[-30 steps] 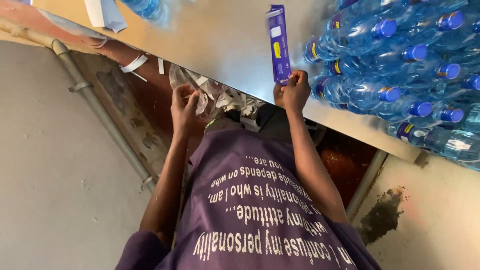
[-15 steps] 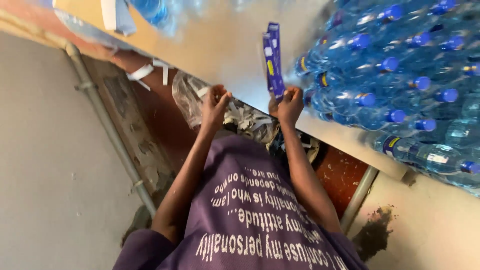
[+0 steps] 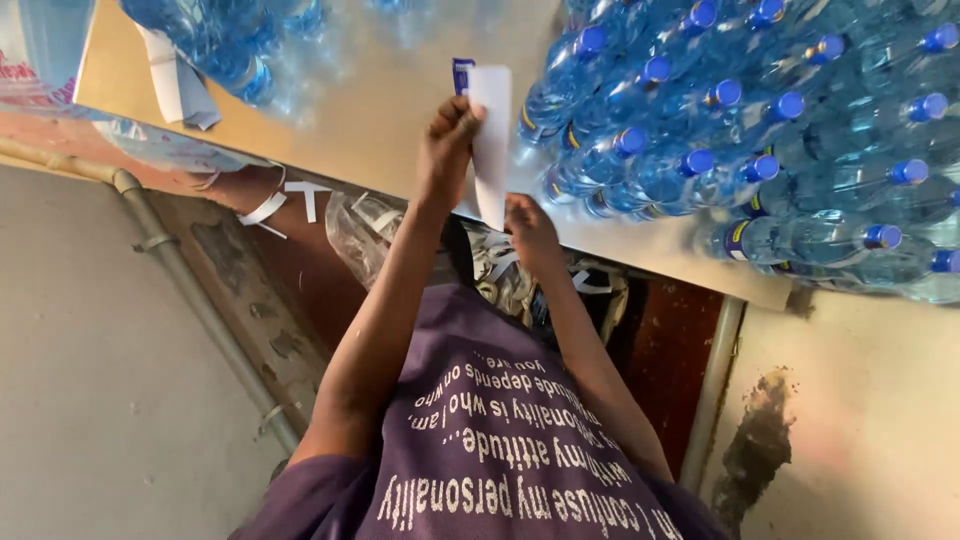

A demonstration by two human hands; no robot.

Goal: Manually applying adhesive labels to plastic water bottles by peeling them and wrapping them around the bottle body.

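Note:
Both hands hold a long narrow label strip over the shiny table top. The strip shows its white back, and a blue printed edge peeks out at its top. My left hand grips the strip near its upper part. My right hand pinches its lower end, close to the table's near edge. A mass of clear water bottles with blue caps lies on the table just right of the strip.
More blue-tinted bottles and a folded white paper lie at the table's upper left. Crumpled clear plastic and white strips hang below the table edge. A pipe runs along the grey wall at left. A metal table leg stands at right.
My left hand rose from the plastic below the table edge and took hold of the strip. The strip turned from its blue printed side to its white back, and my right hand slid to its lower end.

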